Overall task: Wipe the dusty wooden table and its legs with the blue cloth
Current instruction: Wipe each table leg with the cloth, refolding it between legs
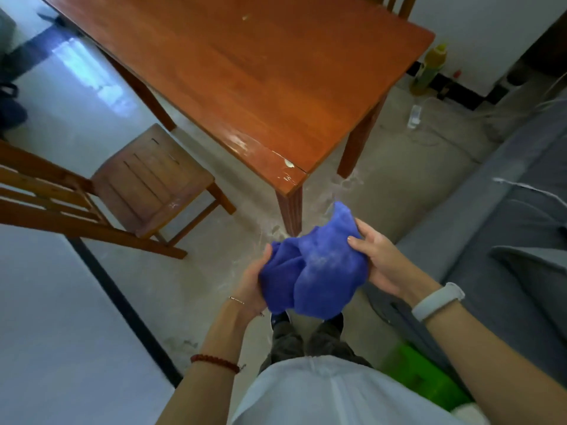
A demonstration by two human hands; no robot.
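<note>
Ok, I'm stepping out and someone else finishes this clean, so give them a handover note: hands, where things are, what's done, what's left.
Left hand and right hand both hold the blue cloth, bunched and dusty, in the air short of the table.
Done: most of its top looks clean.
Left: white marks at the near corner, a speck farther back, and the legs; powder lies round the near leg.

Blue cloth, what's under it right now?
Below the blue cloth show trouser legs, shoe tips and dusty floor. The left hand and right hand hold it; fingers beneath it are covered.
</note>
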